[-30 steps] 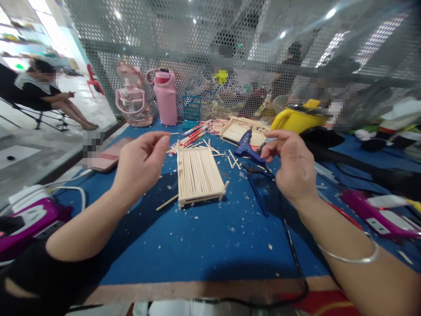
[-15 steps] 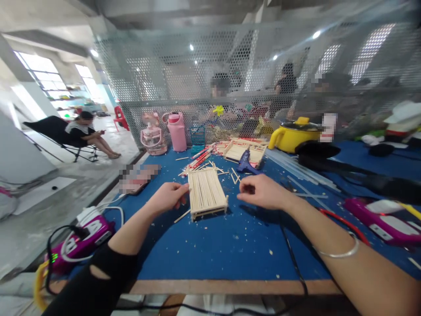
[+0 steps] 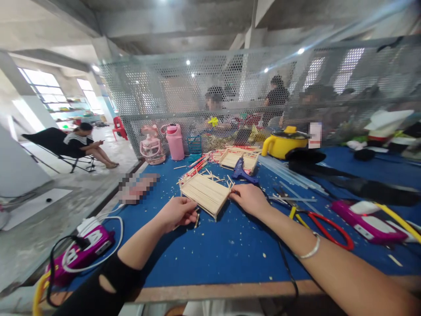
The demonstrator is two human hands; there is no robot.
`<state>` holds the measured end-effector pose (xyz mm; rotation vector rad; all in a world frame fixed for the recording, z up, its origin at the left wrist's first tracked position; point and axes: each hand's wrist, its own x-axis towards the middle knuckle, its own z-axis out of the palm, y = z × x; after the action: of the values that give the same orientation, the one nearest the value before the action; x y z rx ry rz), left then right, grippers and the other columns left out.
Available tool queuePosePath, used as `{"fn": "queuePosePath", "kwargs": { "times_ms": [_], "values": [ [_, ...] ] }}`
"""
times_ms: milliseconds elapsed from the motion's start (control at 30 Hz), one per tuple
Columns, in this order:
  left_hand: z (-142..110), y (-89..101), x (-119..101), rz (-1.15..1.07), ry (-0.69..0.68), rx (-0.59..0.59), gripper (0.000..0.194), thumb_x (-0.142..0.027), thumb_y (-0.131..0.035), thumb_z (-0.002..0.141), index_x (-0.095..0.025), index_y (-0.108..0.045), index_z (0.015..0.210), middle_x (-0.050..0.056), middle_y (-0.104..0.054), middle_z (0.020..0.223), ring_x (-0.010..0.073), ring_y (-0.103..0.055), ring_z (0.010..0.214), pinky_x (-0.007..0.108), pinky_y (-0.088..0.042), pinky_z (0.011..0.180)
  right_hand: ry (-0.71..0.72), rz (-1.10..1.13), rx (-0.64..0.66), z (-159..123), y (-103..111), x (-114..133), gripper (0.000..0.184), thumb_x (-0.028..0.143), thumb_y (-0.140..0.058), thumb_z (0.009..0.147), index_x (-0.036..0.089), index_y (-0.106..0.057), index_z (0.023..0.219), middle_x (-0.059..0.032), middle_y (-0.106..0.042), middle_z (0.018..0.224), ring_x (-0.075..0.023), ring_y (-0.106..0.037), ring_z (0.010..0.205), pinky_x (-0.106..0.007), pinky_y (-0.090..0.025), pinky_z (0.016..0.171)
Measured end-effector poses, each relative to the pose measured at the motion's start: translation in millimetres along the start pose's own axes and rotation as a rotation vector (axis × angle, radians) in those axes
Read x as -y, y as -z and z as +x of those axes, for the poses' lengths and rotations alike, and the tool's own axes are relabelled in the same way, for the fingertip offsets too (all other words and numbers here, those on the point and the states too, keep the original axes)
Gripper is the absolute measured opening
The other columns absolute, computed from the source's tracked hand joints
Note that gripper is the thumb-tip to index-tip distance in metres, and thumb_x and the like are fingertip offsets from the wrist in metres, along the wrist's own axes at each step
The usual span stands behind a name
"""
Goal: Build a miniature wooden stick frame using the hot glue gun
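Note:
A miniature bed built of pale wooden sticks [image 3: 206, 192] lies at a slant on the blue tabletop in front of me, its slatted top facing up. At its right corner, my right hand [image 3: 246, 197] is closed in a pinch on the frame. My left hand [image 3: 180, 213] has its fingers curled, with the thumb and fingertips against the bed's near left edge; their exact grip is partly hidden. Behind the bed are loose sticks [image 3: 213, 176] and a blue hot glue gun [image 3: 241, 170], which rests by a second stick-built piece [image 3: 226, 159].
Red-handled pliers [image 3: 332, 228] and a purple power strip [image 3: 365, 224] lie to the right, with clear glue sticks [image 3: 289, 171] and a yellow pot [image 3: 284, 144] beyond. Pink bottles [image 3: 175, 142] stand before a perforated screen [image 3: 158, 96]. Another purple power strip [image 3: 79, 254] is at left. People sit beyond.
The stick bed has turned so that it now lies slantwise. My right hand has come in to its right corner, and my left hand has moved to its near left edge. The view has tilted up.

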<state>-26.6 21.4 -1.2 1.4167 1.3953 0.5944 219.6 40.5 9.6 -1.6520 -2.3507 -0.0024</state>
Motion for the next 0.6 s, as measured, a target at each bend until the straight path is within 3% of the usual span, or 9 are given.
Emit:
{"fn": "queuePosePath", "kwargs": {
  "times_ms": [100,300,467,600],
  "values": [
    [-5.0,6.4,-1.1,0.153,-0.052,-0.011,0.036,-0.052,-0.057,0.076,-0.017,-0.058,0.070,0.003,-0.067,0.065,0.0138,-0.059,0.050,0.023,-0.039,0.044,-0.046,-0.025,0.005,3.4,-6.0,-1.4,0.027,0.031,-0.047,0.090,0.020,-0.071,0.087,-0.0093,-0.073,0.091,-0.0221,-0.065,0.085,-0.029,-0.038,0.065],
    [4.2,50.9,9.8,0.524,-0.126,-0.401,0.032,-0.050,-0.058,0.074,-0.018,-0.060,0.077,0.006,-0.065,0.074,0.0212,-0.060,0.073,0.028,-0.040,0.060,-0.093,-0.017,0.043,4.1,1.2,-4.2,0.023,0.036,-0.054,0.085,0.021,-0.072,0.084,-0.0074,-0.073,0.086,-0.0199,-0.063,0.077,-0.028,-0.036,0.060],
    [14.3,58.0,21.9,0.696,-0.113,-0.375,0.022,-0.040,-0.064,0.072,-0.020,-0.066,0.080,0.006,-0.070,0.082,0.0217,-0.063,0.080,0.027,-0.043,0.066,0.030,0.054,0.226,-1.2,20.5,-6.3,0.037,0.046,-0.058,0.077,0.018,-0.060,0.053,-0.0006,-0.057,0.051,-0.0119,-0.046,0.051,-0.027,-0.028,0.050],
    [16.6,57.1,23.0,0.760,-0.120,-0.374,0.019,-0.029,-0.058,0.078,-0.020,-0.068,0.090,0.009,-0.072,0.091,0.0226,-0.064,0.085,0.029,-0.045,0.073,0.158,0.185,0.445,-9.6,27.4,2.0,0.042,0.050,-0.058,0.075,0.016,-0.057,0.050,0.0042,-0.045,0.044,-0.0080,-0.036,0.046,-0.023,-0.027,0.047]
  ]
}}
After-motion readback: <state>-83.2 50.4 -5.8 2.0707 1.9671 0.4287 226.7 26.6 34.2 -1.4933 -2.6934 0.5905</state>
